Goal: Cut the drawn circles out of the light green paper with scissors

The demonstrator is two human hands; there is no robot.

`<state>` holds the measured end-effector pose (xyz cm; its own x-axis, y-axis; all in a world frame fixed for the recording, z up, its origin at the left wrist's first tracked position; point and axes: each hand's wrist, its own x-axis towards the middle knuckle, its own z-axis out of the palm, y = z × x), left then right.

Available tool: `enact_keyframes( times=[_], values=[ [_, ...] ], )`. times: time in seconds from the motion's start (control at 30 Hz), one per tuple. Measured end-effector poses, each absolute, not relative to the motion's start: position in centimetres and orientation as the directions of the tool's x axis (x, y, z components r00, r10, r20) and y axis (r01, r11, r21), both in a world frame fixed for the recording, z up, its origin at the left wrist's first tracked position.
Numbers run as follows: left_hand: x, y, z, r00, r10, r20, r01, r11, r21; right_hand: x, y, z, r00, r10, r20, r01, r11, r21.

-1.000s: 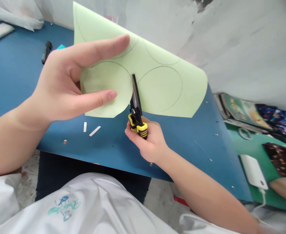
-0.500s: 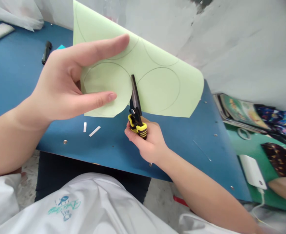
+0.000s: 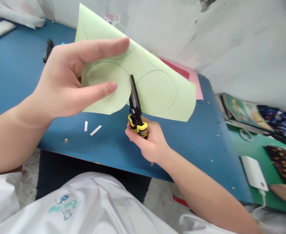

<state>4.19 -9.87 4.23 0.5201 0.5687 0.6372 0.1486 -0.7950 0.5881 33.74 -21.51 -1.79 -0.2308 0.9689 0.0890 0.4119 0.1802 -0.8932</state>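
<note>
Scissors' [image 3: 134, 97] handles mostly hidden in the right hand [image 3: 150, 143], fist closed round them. Blades nearly shut, between two full pencilled circles on one green sheet [image 3: 157, 87]; other arcs cut off at its edge. Left hand [image 3: 64, 84] pinches the left circle, just beside the blades, above the blue table [image 3: 16, 71]. Two white scraps [image 3: 95, 130] lie below.

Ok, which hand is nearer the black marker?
Left. The left hand, holding the green paper, is close beside the marker; the right hand grips scissors farther off.
</note>
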Motion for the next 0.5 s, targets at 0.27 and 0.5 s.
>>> enact_keyframes(
  times=[0.27,0.5],
  values=[
    [3.9,-9.76,4.61,0.549,0.544,0.634,0.16,-0.813,0.559,33.9,-21.55,-1.9,-0.239,0.969,0.057,0.389,0.149,-0.909],
    [4.02,-9.95,4.69,0.549,0.539,0.639,0.185,-0.824,0.536,33.95,-21.28,-1.89,-0.249,0.967,0.053,0.378,0.147,-0.914]
  ],
)
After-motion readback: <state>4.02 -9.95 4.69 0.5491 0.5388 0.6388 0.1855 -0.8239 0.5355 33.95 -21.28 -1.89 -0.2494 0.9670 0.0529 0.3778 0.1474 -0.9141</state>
